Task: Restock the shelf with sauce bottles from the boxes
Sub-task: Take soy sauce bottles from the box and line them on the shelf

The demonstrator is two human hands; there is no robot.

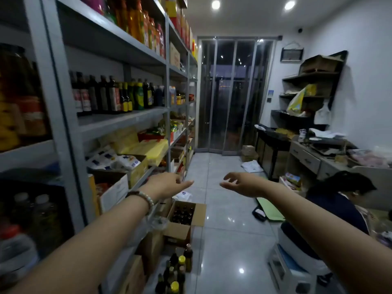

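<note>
Head view: your left hand (167, 184) and right hand (244, 184) are up in the air, fingers loose and spread, holding nothing. The sauce bottles (182, 215) sit in an open box (199, 216) on the floor, under your left hand. More loose bottles (180, 266) stand on the floor nearer you. The shelf (118, 120) has bare room in front of its dark bottles (101, 94). Be careful: the loose bottles stand close together, so a bump could tip them. They look like smooth glass, tall and round, and the floor tiles (229, 240) are shiny and hard, so one could break. The box is brown cardboard with bendy flaps.
</note>
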